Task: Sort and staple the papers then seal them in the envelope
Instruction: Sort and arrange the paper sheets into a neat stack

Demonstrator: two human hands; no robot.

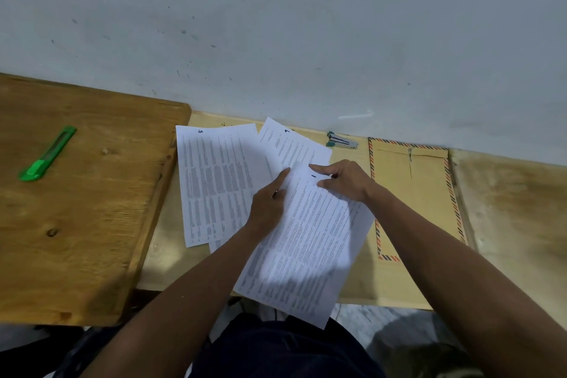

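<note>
Everything here is placed relative to the envelope [414,193], a brown one with a red-and-blue striped border, laid flat on the pale table [506,209] with its flap end up against the grey wall [276,24]. Bare tabletop is left to the right of it, all the way to the frame edge. Just off its top left corner, tight to the wall, a small stapler [342,141] is parked.

Left of the envelope the papers are fanned out. The top sheet [306,248] is tilted, its right edge lapping over the envelope's left border and its near corner hung out past the table's front edge. A handwritten "1" can be read near its top. It's pinched at the upper end by the right hand [343,179], thumb and fingers curled onto the page. The left hand [270,202] is laid on the left side of that sheet, index finger stretched out straight and pointing; whether anything is actually gripped there can't be told.

Behind it, a sheet [294,144] marked with what looks like a "7" is poking out, and furthest left a sheet [214,181] marked "5" is lying flat. The printed text is too blurred to read.

Well left of the envelope, a raised wooden board [76,224] is butted against the papers' edge, with a green box cutter [47,153] on it.
</note>
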